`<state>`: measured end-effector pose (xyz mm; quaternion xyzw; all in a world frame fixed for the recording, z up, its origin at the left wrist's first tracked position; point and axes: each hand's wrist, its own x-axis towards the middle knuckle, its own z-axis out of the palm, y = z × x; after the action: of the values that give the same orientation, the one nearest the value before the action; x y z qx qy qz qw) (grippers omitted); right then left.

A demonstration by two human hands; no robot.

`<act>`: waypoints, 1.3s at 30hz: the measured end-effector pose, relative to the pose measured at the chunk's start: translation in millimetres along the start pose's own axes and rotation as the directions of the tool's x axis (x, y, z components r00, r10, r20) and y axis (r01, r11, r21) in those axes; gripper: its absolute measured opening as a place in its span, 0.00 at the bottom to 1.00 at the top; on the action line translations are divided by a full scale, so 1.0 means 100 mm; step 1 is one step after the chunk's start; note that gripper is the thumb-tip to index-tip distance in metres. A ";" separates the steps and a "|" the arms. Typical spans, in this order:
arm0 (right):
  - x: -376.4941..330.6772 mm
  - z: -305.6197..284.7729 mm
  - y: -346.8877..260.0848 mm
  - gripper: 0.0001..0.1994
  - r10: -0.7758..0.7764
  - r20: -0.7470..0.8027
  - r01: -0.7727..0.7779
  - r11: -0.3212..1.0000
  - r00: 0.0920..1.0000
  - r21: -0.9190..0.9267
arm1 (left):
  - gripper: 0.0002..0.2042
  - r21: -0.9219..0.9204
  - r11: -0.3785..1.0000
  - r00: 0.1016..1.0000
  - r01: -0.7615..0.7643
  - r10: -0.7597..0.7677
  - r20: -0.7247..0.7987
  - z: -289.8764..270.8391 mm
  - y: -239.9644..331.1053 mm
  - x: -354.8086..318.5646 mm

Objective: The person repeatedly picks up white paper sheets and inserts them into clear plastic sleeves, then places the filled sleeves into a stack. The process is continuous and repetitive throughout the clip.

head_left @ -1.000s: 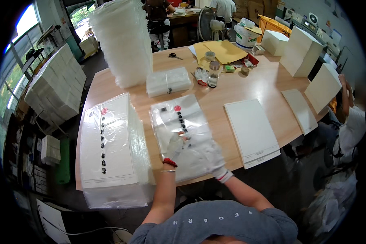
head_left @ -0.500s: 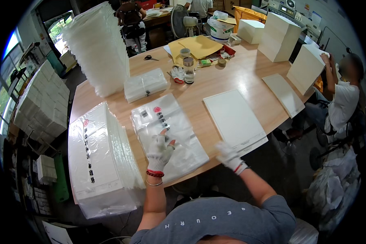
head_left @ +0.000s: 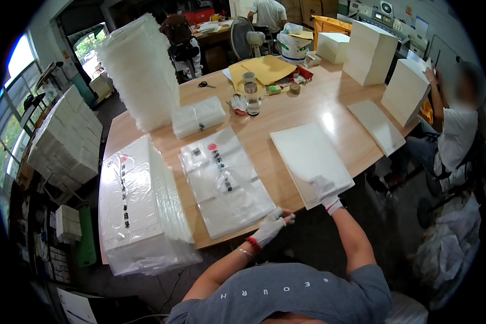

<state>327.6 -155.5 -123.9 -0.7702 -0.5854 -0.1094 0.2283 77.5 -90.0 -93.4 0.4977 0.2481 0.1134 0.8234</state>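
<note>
Left hand [head_left: 272, 227], white-gloved: at near desk edge, fingers curled narrow on lower corner of clear printed bag [head_left: 227, 181]; bag flat, near edge, centre.
Right hand [head_left: 324, 189], gloved: moved off bag since a second ago, now flat on near corner of white sheet stack [head_left: 310, 162], right of bag; whether gripping a sheet, cannot tell.
Judged: shift from bag to sheets.
Tall bag pile [head_left: 140, 210]: left desk edge.
Wooden desk [head_left: 286, 116]: bottle [head_left: 251, 93], far centre.
</note>
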 end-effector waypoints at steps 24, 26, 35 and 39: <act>-0.79 -0.04 -1.42 0.17 0.535 0.286 -0.456 0.215 0.795 0.864 | 0.25 0.982 0.035 0.622 -0.186 0.778 0.090 -0.52 0.59 -0.45; -0.79 -0.23 -1.36 0.18 0.402 0.199 -0.370 0.408 0.893 0.835 | 0.24 0.882 -0.225 0.450 0.414 0.893 0.016 -0.56 1.39 -0.62; -0.36 -0.74 -1.61 0.15 -0.030 0.352 -0.082 0.951 0.936 0.298 | 0.13 0.084 0.946 0.920 -0.313 0.324 -0.219 -1.69 1.52 0.10; 0.02 0.05 -1.37 0.19 -0.138 0.476 0.082 0.987 0.868 0.137 | 0.14 -0.177 0.838 0.855 -0.516 0.492 -0.163 -1.14 0.67 0.53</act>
<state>197.1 -122.8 -97.1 -0.7244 -0.6720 0.1068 0.1108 67.7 52.1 -93.6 0.4469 0.1397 0.3797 0.7979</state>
